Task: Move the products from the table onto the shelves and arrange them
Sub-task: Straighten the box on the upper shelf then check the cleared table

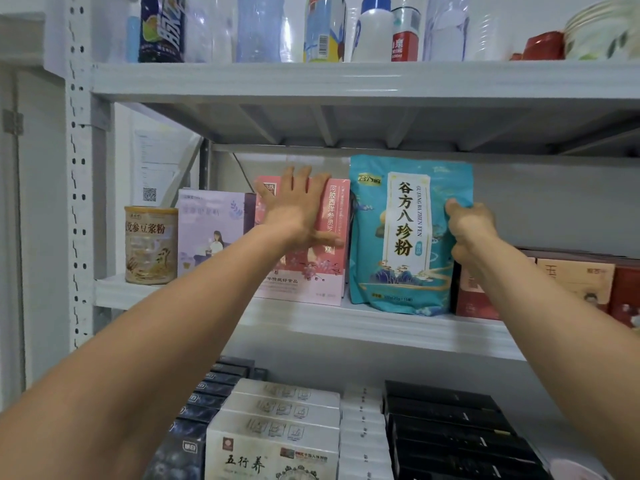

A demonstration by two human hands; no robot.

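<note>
The perforated white upright of the shelving unit stands at the far left. On the middle shelf, the leftmost item is a round beige tin, standing upright. Just beside it stands a lavender box, face forward. Next in line is a pink box, upright, its left edge overlapping the lavender box. The left hand lies flat against the upper face of the pink box, fingers straight and spread, the thumb pointing right; it grasps nothing. To the right of the pink box stands a teal pouch, upright on the same shelf and touching or nearly touching the box. The right hand pinches the pouch at its right edge, about mid-height, with thumb and curled fingers. Right of the pouch sits a stack of red and tan boxes, partly hidden behind the right forearm. The upper shelf carries a row of bottles. Below the middle shelf, from left to right, lie dark blue boxes, white boxes and black boxes, in stacked rows.
</note>
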